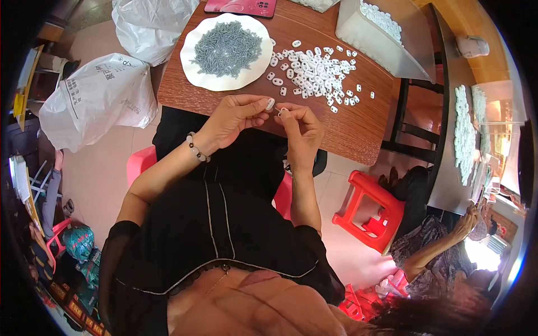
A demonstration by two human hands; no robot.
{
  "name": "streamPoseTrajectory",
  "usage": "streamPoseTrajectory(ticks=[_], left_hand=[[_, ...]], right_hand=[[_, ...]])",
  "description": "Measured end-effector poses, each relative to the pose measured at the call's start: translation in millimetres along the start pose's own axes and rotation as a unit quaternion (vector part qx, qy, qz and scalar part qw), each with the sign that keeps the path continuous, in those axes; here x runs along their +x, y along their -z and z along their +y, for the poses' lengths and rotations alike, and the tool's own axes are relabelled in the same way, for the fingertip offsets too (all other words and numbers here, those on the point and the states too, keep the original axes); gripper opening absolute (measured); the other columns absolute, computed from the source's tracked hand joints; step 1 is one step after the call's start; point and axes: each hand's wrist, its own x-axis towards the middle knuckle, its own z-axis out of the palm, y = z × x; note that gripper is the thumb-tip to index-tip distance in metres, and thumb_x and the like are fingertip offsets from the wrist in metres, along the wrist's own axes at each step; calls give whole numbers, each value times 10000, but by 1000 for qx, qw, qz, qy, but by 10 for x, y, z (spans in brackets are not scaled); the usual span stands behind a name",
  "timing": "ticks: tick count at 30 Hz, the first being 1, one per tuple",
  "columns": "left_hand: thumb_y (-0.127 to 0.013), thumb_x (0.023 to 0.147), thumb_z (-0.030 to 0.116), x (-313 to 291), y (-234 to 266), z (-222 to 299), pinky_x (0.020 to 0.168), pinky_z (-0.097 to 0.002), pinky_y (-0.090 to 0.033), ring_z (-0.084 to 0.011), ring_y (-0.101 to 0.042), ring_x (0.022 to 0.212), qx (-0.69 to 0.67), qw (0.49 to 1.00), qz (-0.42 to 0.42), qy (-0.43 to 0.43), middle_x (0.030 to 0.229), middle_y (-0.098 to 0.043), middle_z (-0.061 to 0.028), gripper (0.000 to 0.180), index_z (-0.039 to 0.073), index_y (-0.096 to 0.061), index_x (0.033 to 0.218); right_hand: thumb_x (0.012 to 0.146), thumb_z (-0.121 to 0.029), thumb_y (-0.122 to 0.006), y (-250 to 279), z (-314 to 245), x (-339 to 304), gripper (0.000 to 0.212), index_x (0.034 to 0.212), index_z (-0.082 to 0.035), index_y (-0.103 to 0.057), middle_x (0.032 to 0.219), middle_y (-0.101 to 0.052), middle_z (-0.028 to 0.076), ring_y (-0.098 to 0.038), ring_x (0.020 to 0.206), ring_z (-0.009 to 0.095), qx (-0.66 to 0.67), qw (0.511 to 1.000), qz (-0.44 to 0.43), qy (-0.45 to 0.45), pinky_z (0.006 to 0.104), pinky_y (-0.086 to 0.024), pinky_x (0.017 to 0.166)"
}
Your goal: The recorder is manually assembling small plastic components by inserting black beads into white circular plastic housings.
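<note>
Close together over the table's near edge, both my hands pinch small parts. Thumb and fingers of my left hand (pixel 238 119) hold a small white oval piece (pixel 270 105). A few centimetres to its right, my right hand (pixel 303 137) grips a tiny part at its fingertips, too small to name. Just beyond lies a loose pile of white oval two-hole pieces (pixel 316 73) on the brown wooden table (pixel 356 134). To the left of that pile, a scalloped white plate (pixel 193 70) bears a heap of thin grey rod-like pieces (pixel 228 49).
A pink phone (pixel 241 7) lies at the far edge. A clear bin (pixel 370 47) with white pieces stands far right. White plastic bags (pixel 98 101) are left of the table. A red stool (pixel 370 210) stands right; another person's arm (pixel 443 246) reaches to a side table (pixel 445 190).
</note>
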Motion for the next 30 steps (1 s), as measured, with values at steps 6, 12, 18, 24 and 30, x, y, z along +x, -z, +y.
streamPoseTrajectory(ticks=[6, 12, 18, 24, 30], left_hand=[[-661, 889, 195, 8, -4, -5, 706, -208, -509, -72, -617, 780, 2, 1000, -4, 2, 909, -675, -19, 241, 24, -677, 1058], [-665, 886, 197, -1, -17, -1, 696, -203, -504, -64, -611, 776, 23, 1000, 4, -8, 892, -676, -12, 235, 29, -684, 1051], [-667, 885, 197, -4, -23, -6, 691, -202, -499, -64, -609, 767, 29, 999, 4, -15, 898, -678, -13, 235, 31, -684, 1051], [-677, 878, 200, -15, -35, -18, 692, -201, -499, -61, -608, 763, 54, 998, 11, -40, 898, -681, -17, 242, 29, -686, 1050], [-680, 876, 189, -25, -48, -15, 679, -188, -496, -55, -605, 748, 76, 995, 20, -63, 895, -686, -21, 241, 25, -685, 1052]], right_hand=[[880, -9, -605, -44, -57, -6, 84, 803, 15, -579, 950, -653, 94, -556, 776, 68, 17, 1000, 5, -18, 202, -453, 706], [882, -7, -604, -40, -51, 2, 83, 805, 14, -579, 943, -656, 94, -548, 766, 60, 8, 1000, 3, -5, 196, -451, 697], [877, -11, -612, -25, -30, 1, 83, 804, 12, -579, 937, -658, 84, -545, 760, 55, -11, 1000, 0, -10, 190, -449, 684], [887, -52, -607, -16, -9, 7, 103, 804, 9, -601, 943, -660, 103, -590, 758, 81, -31, 1000, 1, -4, 215, -478, 707], [889, -46, -602, -34, -23, -2, 97, 812, 12, -598, 937, -658, 101, -588, 762, 82, -25, 1000, 6, -12, 215, -478, 718]])
